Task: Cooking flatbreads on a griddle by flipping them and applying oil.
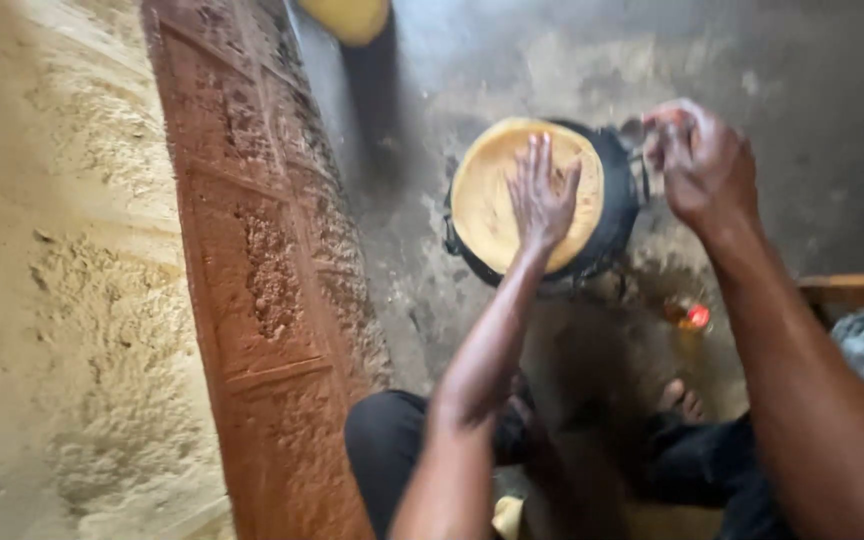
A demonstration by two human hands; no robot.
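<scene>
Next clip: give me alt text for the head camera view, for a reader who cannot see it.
The left hand presses flat on a round yellow flatbread lying in a black pan on the grey floor. The right hand is closed at the pan's far edge. A rusty brown door stands to the left.

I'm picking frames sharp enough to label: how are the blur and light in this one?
Head view: the right hand and forearm are motion-smeared; the left hand on the flatbread is only slightly soft. Head view: the lighting is dim and uneven, shadow pooling below the pan near the feet, and the left wall is brighter.
</scene>
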